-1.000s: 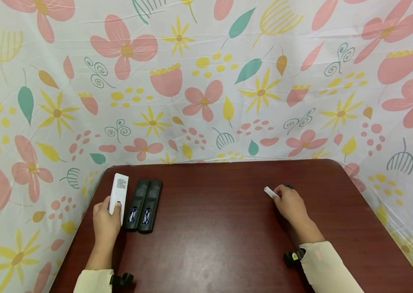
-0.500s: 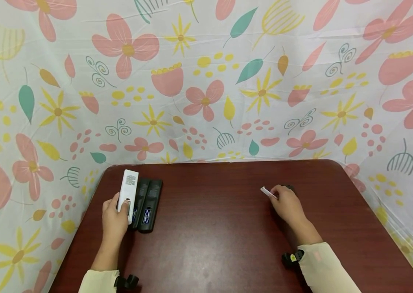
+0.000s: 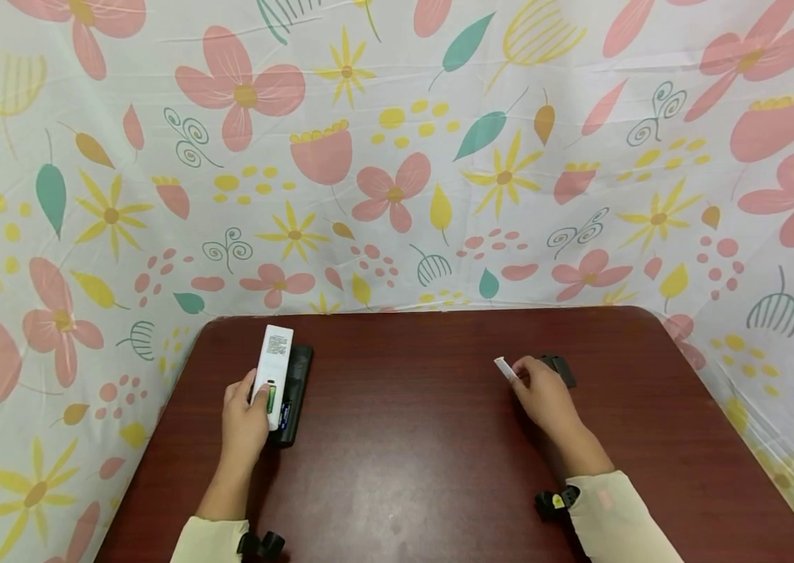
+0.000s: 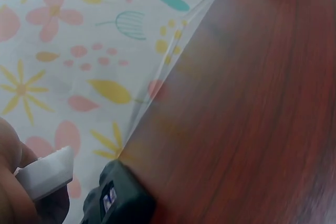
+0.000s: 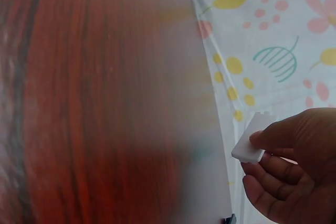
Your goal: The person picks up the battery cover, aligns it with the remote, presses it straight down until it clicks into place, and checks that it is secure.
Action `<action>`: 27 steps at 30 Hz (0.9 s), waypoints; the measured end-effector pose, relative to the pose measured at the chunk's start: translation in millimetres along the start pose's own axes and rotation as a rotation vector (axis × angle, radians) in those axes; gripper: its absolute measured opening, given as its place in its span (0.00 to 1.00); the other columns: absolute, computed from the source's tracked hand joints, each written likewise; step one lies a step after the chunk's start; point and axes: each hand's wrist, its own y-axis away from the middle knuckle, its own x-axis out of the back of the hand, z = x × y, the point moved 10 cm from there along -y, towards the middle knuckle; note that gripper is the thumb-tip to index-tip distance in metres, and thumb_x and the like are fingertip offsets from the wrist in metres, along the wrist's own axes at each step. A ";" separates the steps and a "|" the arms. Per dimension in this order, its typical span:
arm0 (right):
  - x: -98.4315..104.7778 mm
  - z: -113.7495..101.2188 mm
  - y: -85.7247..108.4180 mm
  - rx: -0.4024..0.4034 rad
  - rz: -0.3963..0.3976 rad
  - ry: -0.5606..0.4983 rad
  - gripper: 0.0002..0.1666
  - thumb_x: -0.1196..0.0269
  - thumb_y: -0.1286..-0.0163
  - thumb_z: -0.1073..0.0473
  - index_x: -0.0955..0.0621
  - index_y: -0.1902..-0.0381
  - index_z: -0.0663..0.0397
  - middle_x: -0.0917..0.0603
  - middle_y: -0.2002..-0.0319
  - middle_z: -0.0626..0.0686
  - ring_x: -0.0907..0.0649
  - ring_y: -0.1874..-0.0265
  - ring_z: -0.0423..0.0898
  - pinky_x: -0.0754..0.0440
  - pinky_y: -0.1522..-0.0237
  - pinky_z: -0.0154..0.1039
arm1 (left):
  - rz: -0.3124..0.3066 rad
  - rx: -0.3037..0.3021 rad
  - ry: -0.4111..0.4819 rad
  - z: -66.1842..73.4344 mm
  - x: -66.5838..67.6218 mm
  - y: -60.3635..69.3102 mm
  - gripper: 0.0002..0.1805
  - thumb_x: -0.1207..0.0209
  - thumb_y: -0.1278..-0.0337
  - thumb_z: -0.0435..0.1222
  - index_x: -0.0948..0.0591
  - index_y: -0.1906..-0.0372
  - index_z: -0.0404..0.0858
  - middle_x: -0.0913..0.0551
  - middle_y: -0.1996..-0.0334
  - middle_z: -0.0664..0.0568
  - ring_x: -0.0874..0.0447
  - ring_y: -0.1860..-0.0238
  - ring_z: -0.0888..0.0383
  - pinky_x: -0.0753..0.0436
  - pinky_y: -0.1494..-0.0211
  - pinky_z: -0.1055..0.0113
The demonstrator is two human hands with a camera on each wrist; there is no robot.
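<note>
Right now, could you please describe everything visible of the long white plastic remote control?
The long white remote control looks plastic. The left hand holds it back-up, thumb on top. Its back bears a square printed code; its open battery slot shows green. Its far end angles rightward. In the head view it overlaps a slim black plastic remote control; whether they touch is unclear.

A square printed code point(image 3: 278, 345) marks the far end of the white remote point(image 3: 274, 369) at left; no lettering is readable.
</note>
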 end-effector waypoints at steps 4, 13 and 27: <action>-0.2 -6.0 1.8 0.005 0.019 -0.023 0.10 0.38 0.29 0.62 0.22 0.53 0.60 0.15 0.61 0.59 0.18 0.65 0.51 0.21 0.61 0.49 | -0.053 0.045 0.030 1.8 -11.9 3.8 0.28 0.52 0.23 0.36 0.36 0.24 0.32 0.33 0.34 0.35 0.29 0.43 0.44 0.28 0.43 0.55; -2.2 -18.7 3.2 0.028 0.046 -0.068 0.11 0.37 0.30 0.64 0.23 0.52 0.61 0.14 0.59 0.59 0.17 0.63 0.52 0.20 0.58 0.50 | -0.129 0.100 0.136 8.4 -34.5 11.3 0.28 0.54 0.23 0.37 0.37 0.24 0.34 0.33 0.34 0.40 0.28 0.47 0.48 0.25 0.55 0.69; -2.8 -42.0 6.1 0.140 0.115 -0.122 0.34 0.34 0.35 0.70 0.28 0.31 0.56 0.14 0.63 0.57 0.14 0.64 0.51 0.18 0.61 0.47 | -0.189 0.082 0.305 22.1 -67.8 20.6 0.27 0.50 0.25 0.33 0.34 0.26 0.32 0.32 0.37 0.38 0.27 0.44 0.48 0.23 0.57 0.72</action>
